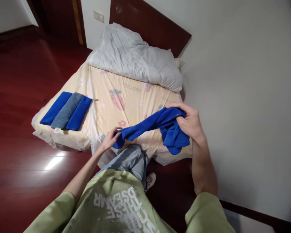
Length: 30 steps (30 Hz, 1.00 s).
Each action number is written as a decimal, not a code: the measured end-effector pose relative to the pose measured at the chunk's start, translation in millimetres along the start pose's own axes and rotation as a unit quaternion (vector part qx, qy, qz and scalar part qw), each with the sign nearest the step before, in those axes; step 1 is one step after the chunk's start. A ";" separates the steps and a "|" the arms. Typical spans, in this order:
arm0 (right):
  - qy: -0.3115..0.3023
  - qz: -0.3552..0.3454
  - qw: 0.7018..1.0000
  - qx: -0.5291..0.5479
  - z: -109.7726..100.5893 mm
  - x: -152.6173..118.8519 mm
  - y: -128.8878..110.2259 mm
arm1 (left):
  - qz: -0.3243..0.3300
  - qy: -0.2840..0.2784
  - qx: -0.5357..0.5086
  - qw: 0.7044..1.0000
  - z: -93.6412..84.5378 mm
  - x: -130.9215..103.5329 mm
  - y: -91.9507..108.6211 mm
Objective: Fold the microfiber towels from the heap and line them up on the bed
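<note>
A bright blue cloth [147, 125] is stretched between my two hands, above the front part of the bed. My left hand [111, 137] pinches its narrow left end. At the other end my right hand [190, 121] grips the cloth, and a bunched, crumpled part hangs below these fingers. Toward the left side of the bed lie folded towels side by side: a blue one [57, 108], a grey-blue one [67, 111] and another blue one [79, 113]. A small white tag shows at the front edge of the grey-blue one.
The bed [106, 103] has a pale yellow printed sheet under a thin, see-through cover. A folded white quilt [138, 60] rests near the dark headboard [150, 22]. A wall [247, 97] rises close on the right. Shiny red-brown floor [19, 129] extends at left.
</note>
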State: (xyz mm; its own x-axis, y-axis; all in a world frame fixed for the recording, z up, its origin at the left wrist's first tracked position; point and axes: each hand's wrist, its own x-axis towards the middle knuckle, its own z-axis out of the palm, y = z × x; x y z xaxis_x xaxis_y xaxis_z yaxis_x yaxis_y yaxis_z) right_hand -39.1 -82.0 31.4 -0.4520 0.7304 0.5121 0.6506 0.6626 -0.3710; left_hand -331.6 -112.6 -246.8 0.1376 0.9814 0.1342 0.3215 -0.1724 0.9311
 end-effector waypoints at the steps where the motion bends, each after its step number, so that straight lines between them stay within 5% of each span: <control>1: -0.012 0.009 1.000 0.010 1.5 0.1 2.9 | 0.003 0.039 0.012 0.999 -8.0 5.7 0.6; 6: -0.052 0.032 0.998 0.006 13.0 0.7 -4.0 | 0.070 0.258 0.071 0.961 -20.6 2.4 46.3; 10: -0.086 0.031 0.996 -0.019 20.5 2.8 -31.6 | 0.134 0.157 0.026 0.978 6.2 -25.3 94.4; 13: -0.120 0.035 0.992 -0.010 25.9 2.5 -49.3 | 0.147 0.096 0.002 0.984 29.4 -29.1 107.1; 17: -0.168 0.066 0.983 0.042 29.0 -4.3 -60.7 | 0.146 0.129 0.008 0.981 42.4 -14.1 101.2; 21: -0.174 0.102 0.975 0.097 24.0 -12.5 -61.4 | 0.170 0.137 0.003 0.976 36.5 -9.6 100.1; 26: -0.182 0.118 0.971 0.103 22.5 -17.5 -61.0 | 0.208 0.120 -0.074 0.968 29.3 -21.7 119.9; 30: -0.229 0.125 0.960 0.100 29.5 -22.1 -66.6 | 0.193 0.155 -0.023 0.969 35.4 -23.3 132.9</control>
State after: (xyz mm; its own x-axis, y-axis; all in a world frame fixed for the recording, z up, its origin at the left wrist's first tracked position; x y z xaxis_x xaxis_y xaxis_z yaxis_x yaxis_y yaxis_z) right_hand -90.4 -137.5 21.9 -0.5478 0.8366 0.0110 0.6639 0.4426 -0.6028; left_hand -258.9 -161.4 -138.2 -0.0511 0.8244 0.5636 0.2589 -0.5341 0.8048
